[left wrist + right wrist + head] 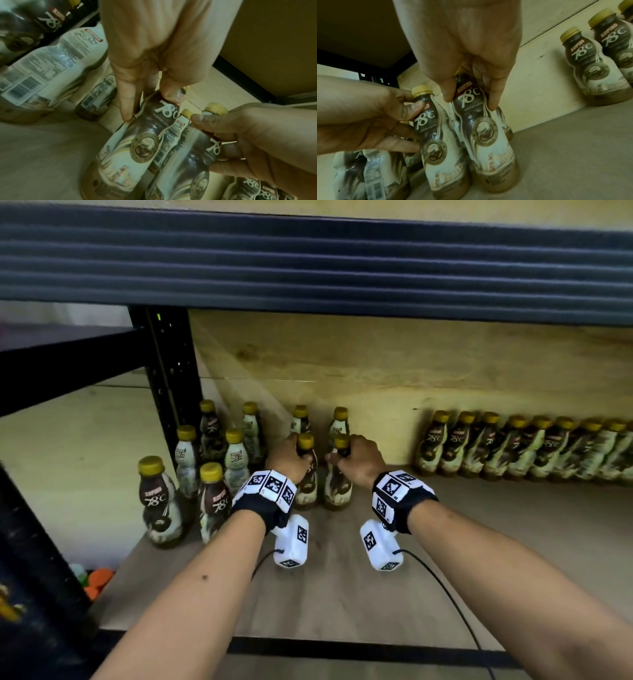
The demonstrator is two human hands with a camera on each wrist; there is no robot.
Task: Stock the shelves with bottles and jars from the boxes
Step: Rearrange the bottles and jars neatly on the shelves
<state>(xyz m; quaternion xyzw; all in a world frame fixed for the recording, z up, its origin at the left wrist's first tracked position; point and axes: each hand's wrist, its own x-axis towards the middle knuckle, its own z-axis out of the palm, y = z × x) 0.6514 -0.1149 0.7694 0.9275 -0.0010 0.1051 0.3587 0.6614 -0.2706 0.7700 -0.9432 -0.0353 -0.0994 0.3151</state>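
Two Kopiko 78°C coffee bottles with gold caps stand side by side on the wooden shelf board (342, 594). My left hand (289, 458) grips the neck of the left bottle (307, 487), seen close in the left wrist view as bottle (137, 146) under my fingers (126, 102). My right hand (356, 462) grips the neck of the right bottle (339, 491); the right wrist view shows this bottle (488, 138) pinched between thumb and fingers (493, 97). Both bottles' bases rest on the shelf.
Several more bottles stand at the left (161, 501) and behind my hands (339, 419). A long row of bottles (520, 450) lines the back wall on the right. A dark upper shelf (308, 265) hangs overhead; a black upright post (171, 378) stands left.
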